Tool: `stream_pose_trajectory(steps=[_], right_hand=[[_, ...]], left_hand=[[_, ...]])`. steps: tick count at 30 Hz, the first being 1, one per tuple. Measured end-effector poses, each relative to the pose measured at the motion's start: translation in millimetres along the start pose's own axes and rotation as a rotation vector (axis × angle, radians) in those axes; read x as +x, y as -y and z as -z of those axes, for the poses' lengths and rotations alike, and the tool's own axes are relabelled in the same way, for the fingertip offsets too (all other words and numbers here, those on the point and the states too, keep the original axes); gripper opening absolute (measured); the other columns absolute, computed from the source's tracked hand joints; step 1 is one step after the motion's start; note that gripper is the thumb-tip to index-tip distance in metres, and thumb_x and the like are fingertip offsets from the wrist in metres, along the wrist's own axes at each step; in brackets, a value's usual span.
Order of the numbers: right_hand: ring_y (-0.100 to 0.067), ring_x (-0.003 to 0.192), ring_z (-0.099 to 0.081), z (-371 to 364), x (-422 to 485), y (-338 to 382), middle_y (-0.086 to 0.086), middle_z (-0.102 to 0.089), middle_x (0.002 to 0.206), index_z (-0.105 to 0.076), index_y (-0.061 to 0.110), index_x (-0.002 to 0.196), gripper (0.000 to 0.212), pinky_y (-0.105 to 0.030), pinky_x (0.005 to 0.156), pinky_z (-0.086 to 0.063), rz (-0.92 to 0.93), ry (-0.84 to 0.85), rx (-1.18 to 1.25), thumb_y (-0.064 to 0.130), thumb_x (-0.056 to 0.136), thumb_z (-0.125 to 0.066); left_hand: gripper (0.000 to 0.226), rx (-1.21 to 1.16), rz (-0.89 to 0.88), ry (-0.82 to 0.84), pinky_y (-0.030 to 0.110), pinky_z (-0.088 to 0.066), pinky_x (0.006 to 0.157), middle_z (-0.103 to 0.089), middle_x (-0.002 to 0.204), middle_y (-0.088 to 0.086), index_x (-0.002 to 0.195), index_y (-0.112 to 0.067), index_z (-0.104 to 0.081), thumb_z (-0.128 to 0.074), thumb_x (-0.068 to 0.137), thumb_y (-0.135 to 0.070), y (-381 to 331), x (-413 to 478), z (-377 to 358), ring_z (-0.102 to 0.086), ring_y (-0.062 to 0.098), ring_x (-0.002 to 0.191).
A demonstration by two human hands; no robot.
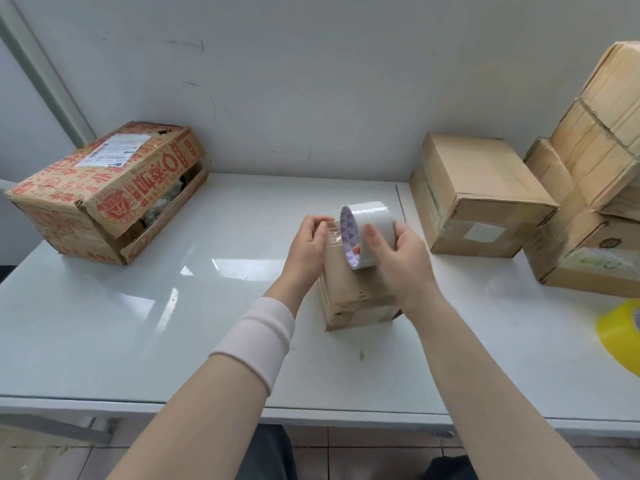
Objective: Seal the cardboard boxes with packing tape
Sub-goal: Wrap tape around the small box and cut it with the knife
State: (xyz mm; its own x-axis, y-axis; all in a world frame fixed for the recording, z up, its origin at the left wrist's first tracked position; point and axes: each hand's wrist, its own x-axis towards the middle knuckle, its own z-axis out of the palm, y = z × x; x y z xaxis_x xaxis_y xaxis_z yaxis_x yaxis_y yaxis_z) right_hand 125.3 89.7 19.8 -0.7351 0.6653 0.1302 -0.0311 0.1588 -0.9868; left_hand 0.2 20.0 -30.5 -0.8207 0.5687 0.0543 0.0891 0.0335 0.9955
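Tape roll (369, 230), whitish with a printed inner core, held on edge just above small cardboard box (356, 299) at middle of glossy white tabletop (156, 323). Right hand (401, 261) wrapped round roll from near side, fingers curled, one laid across its outer face. Left hand (308, 247) just beside roll on its left, fingers bent inward, pinching short tape strip (333, 233) stretched between roll and box's far top edge. Both hands close together, directly over box. Pale wristband (256, 337) round left forearm. Small box standing on tabletop, long side running away from camera, tape bands across its near end. Top mostly hidden by hands and roll, so flap state not readable.

Red-printed carton (104, 195) at far left against wall (311, 81), white shipping label on top, one side flap open with wrapped contents showing inside. Plain brown box (481, 199) at right, closed, small white label on near face, well apart from small box. Further right, stack of taped boxes (595, 161), upper ones tilted, partly cut by frame edge. Yellow tape roll (620, 327) at right edge of tabletop, blurred, only partly in view.
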Motion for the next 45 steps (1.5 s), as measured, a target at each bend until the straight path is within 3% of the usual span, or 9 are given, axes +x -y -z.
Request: stream_pose_trajectory(steps=[7, 11, 15, 24, 30, 33, 36, 38, 45], right_hand=[[0.003, 0.059, -0.063, -8, -5, -11, 0.015, -0.069, 0.063, -0.059, 0.021, 0.085, 0.011, -0.012, 0.053, -0.047, -0.005, -0.02, 0.028, 0.032, 0.087, -0.062], [-0.007, 0.069, -0.069, 1, -37, -16, 0.006, -0.073, 0.075, -0.064, 0.021, 0.088, 0.028, -0.018, 0.059, -0.051, 0.008, -0.077, 0.105, 0.048, 0.081, -0.061], [-0.009, 0.075, -0.068, 2, -48, -18, 0.004, -0.073, 0.076, -0.06, 0.013, 0.096, 0.03, -0.017, 0.067, -0.05, 0.001, 0.03, 0.091, 0.04, 0.084, -0.054], [0.005, 0.045, -0.057, 19, -92, 6, 0.01, -0.067, 0.055, -0.06, 0.017, 0.077, 0.038, -0.006, 0.041, -0.039, -0.13, -0.081, -0.088, 0.054, 0.071, -0.05], [-0.016, 0.065, -0.067, 11, -103, -28, 0.007, -0.068, 0.059, -0.058, 0.018, 0.083, 0.021, -0.04, 0.064, -0.057, -0.304, -0.043, -0.209, 0.037, 0.09, -0.055], [-0.008, 0.061, -0.065, 6, -100, -38, 0.009, -0.068, 0.06, -0.057, 0.021, 0.085, 0.02, -0.031, 0.059, -0.055, -0.301, -0.051, -0.189, 0.04, 0.09, -0.053], [0.0, 0.059, -0.064, 7, -95, -42, 0.006, -0.069, 0.063, -0.055, 0.021, 0.087, 0.022, -0.016, 0.05, -0.049, -0.296, -0.015, -0.159, 0.043, 0.09, -0.051], [0.003, 0.064, -0.063, 9, -95, -45, 0.011, -0.07, 0.068, -0.054, 0.024, 0.092, 0.018, -0.012, 0.055, -0.047, -0.304, 0.065, -0.152, 0.042, 0.092, -0.048], [0.001, 0.072, -0.067, 17, -114, -45, 0.011, -0.073, 0.072, -0.06, 0.023, 0.092, 0.023, -0.007, 0.059, -0.045, -0.218, 0.043, -0.084, 0.044, 0.083, -0.053]], left_hand=[[0.023, 0.105, 0.133, -0.074, 0.03, -0.043, 0.08, -0.058, 0.09, 0.0, 0.093, -0.015, -0.054, -0.032, 0.101, -0.015, 11, 14, -7, -0.054, 0.02, 0.09], [0.025, 0.153, 0.14, -0.065, 0.039, -0.046, 0.091, -0.063, 0.106, 0.013, 0.095, -0.016, -0.053, -0.03, 0.102, -0.015, 8, 12, -9, -0.058, 0.031, 0.101], [0.027, 0.204, 0.134, -0.046, 0.029, -0.039, 0.082, -0.061, 0.107, 0.008, 0.103, -0.012, -0.056, -0.029, 0.102, -0.015, 5, 12, -9, -0.051, 0.018, 0.092], [0.03, 0.282, 0.134, -0.075, 0.025, -0.031, 0.069, -0.052, 0.094, -0.001, 0.109, -0.011, -0.057, -0.028, 0.103, -0.017, 5, 14, -11, -0.046, 0.017, 0.085], [0.03, 0.327, 0.144, -0.071, 0.027, -0.037, 0.083, -0.06, 0.115, 0.007, 0.112, -0.011, -0.057, -0.029, 0.102, -0.017, 0, 10, -12, -0.052, 0.023, 0.104], [0.032, 0.647, -0.084, -0.099, 0.03, -0.026, 0.106, -0.048, 0.137, 0.011, 0.129, -0.015, -0.053, -0.039, 0.1, -0.018, -7, 1, -3, -0.038, 0.025, 0.13], [0.039, 0.805, -0.463, 0.217, 0.03, -0.01, 0.115, -0.028, 0.154, 0.001, 0.138, -0.021, -0.046, -0.042, 0.1, -0.026, -18, -17, -7, -0.013, 0.018, 0.146], [0.044, 0.956, -0.487, 0.472, 0.029, -0.003, 0.115, -0.017, 0.157, -0.005, 0.144, -0.024, -0.037, -0.033, 0.102, -0.035, -18, -23, -14, -0.003, 0.012, 0.146], [0.053, 1.217, -0.443, 0.532, 0.023, 0.003, 0.114, -0.003, 0.159, -0.007, 0.151, -0.022, -0.009, -0.022, 0.103, -0.039, -11, -16, -19, 0.002, 0.009, 0.146]])
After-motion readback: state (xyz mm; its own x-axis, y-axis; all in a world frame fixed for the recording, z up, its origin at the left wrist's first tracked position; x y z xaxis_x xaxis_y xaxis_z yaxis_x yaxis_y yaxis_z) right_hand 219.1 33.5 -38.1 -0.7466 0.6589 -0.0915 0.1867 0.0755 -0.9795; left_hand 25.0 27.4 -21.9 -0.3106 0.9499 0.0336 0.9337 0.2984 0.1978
